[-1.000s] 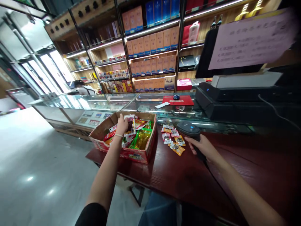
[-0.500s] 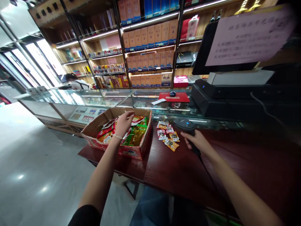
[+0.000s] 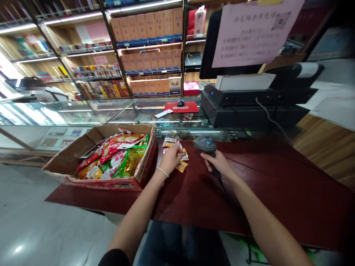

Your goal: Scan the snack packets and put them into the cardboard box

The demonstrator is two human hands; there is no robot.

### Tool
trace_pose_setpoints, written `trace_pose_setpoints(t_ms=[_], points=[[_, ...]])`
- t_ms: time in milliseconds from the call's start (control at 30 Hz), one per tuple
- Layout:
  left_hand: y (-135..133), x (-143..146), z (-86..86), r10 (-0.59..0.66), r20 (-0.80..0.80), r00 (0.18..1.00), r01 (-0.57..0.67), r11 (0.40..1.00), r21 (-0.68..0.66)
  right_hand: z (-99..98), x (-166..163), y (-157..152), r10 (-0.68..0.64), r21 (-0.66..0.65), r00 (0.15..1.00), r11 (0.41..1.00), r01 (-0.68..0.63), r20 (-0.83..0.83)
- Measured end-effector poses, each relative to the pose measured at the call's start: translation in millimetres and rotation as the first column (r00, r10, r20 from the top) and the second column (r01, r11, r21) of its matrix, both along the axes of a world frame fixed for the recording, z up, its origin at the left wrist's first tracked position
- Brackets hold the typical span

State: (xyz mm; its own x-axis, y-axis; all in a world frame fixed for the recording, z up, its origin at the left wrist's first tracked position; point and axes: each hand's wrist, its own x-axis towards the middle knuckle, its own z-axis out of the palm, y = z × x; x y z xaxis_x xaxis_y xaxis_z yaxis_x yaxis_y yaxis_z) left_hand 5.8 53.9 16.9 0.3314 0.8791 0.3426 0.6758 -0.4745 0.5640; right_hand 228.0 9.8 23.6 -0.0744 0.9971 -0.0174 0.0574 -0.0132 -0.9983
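Observation:
My right hand (image 3: 219, 165) is wrapped round the handle of a black barcode scanner (image 3: 204, 145), its head raised above the dark red table. My left hand (image 3: 172, 158) is over a small group of snack packets (image 3: 181, 167), fingers bent and drawn together; whether a packet is between the fingertips I cannot make out. The hand covers part of the orange, white and pink packets. Left of it stands an open cardboard box (image 3: 148, 162) holding many red, green and orange snack bags (image 3: 119, 151).
Behind the table runs a glass display counter (image 3: 111, 114) with a red mat (image 3: 191, 107) and a mouse (image 3: 180, 103). A monitor with a pink paper sign (image 3: 249, 33) stands over a black cash drawer (image 3: 249, 114) at right. A person (image 3: 52, 92) is at far left.
My left hand has moved right, from above the box to the small packets on the table. The right hand still holds the scanner. The view has turned right.

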Motion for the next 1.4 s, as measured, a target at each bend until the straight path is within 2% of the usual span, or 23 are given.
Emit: trace_pose_setpoints(t_ms=[100, 200, 300, 433, 600, 667, 700, 767, 800, 833, 900, 967, 1033, 1133, 1200, 1300, 1400], points=[[4, -3, -26.9, 0.048, -0.179, 0.983, -0.057, 0.997, -0.047, -3.6, 2, -1, 0.003, -0.027, 0.999, 1.0, -0.004, -0.04], [-8, -10, -36.1, 0.024, -0.353, 0.935, -0.036, 0.999, -0.03, -3.6, 3, -1, 0.005, -0.037, 0.999, 0.999, -0.007, -0.046], [-20, -12, -36.6, 0.008, -0.459, 0.888, -0.025, 0.999, -0.032, -3.8, 1, -1, 0.004, -0.056, 0.999, 0.998, -0.007, -0.048], [-23, -9, -34.4, -0.003, -0.5, 0.866, -0.01, 1.0, -0.023, -6.1, -1, -2, 0.018, -0.056, 0.999, 0.998, -0.021, -0.047], [-16, -11, -23.9, -0.13, -0.47, 0.873, 0.139, 0.99, -0.016, -7.6, -3, -3, 0.022, -0.06, 0.999, 0.998, -0.024, -0.043], [-13, -13, -20.2, -0.112, -0.395, 0.912, 0.098, 0.994, -0.055, -6.9, -3, -4, 0.015, -0.067, 0.998, 0.998, -0.019, -0.064], [-12, -14, -19.6, -0.066, -0.319, 0.946, 0.046, 0.997, -0.067, -6.2, -3, -4, 0.014, -0.065, 0.997, 0.998, -0.019, -0.076], [-8, -13, -21.6, 0.062, -0.059, 0.996, -0.067, 0.994, -0.088, -4.5, -3, -6, 0.013, -0.052, 0.996, 0.998, -0.018, -0.092], [-6, -11, -24.0, 0.118, 0.116, 0.986, -0.104, 0.987, -0.119, -3.7, -3, -6, 0.013, -0.045, 0.996, 0.999, -0.017, -0.093], [-4, -9, -26.8, 0.16, 0.298, 0.941, -0.112, 0.979, -0.173, -3.0, -3, -6, 0.013, -0.041, 0.996, 0.999, -0.017, -0.091], [0, -4, -32.3, 0.249, 0.6, 0.76, -0.047, 0.942, -0.332, -2.6, -3, -7, 0.01, -0.04, 0.997, 0.999, -0.013, -0.081], [2, 0, -35.2, 0.352, 0.755, 0.554, 0.093, 0.875, -0.476, -3.7, -4, -6, 0.004, -0.037, 0.998, 0.999, -0.006, -0.063], [2, 3, -35.3, 0.425, 0.817, 0.389, 0.236, 0.811, -0.535, -5.3, -5, -6, -0.022, -0.025, 0.999, 0.999, 0.021, -0.037], [1, 5, -34.4, 0.439, 0.862, 0.253, 0.359, 0.785, -0.504, -5.3, -7, -7, -0.052, -0.027, 0.999, 0.998, 0.051, -0.011], [1, 5, -36.1, 0.433, 0.871, 0.233, 0.349, 0.799, -0.49, -3.1, -9, -9, 0.001, -0.051, 1.0, 0.999, -0.001, 0.0], [4, 6, -41.6, 0.43, 0.865, 0.259, 0.282, 0.822, -0.494, 0.1, -12, -13, 0.159, -0.099, 0.986, 0.983, -0.154, 0.045], [6, 5, -46.2, 0.423, 0.86, 0.285, 0.26, 0.83, -0.494, -0.5, -15, -15, 0.226, -0.117, 0.971, 0.969, -0.217, 0.08]])
